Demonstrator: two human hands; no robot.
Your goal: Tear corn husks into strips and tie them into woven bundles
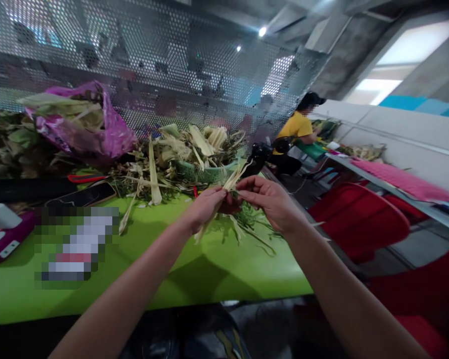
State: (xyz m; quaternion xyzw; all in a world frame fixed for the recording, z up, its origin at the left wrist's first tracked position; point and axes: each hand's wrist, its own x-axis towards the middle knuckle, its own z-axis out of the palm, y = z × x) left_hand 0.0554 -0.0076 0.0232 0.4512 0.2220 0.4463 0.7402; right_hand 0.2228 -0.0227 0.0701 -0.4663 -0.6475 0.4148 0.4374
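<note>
Pale strips of dried corn husk [235, 175] stand up between my two hands, above the green tabletop [164, 279]. My left hand [207, 207] is closed round the lower part of the bundle. My right hand [264, 197] pinches at its right side, thumb and forefinger close together; what lies between those fingertips is too small to make out. Under and behind my hands lie green leafy scraps [252, 219] and a few loose husk strips. A green basket [205, 173] heaped with dry husks [205, 142] is just beyond.
A pink plastic bag [115, 129] of husks stands at the back left against a perforated metal screen [153, 65]. A phone [97, 193] and red-handled tool [86, 178] lie at left. Red chairs [359, 219] are at right; a person in yellow [295, 127] sits beyond.
</note>
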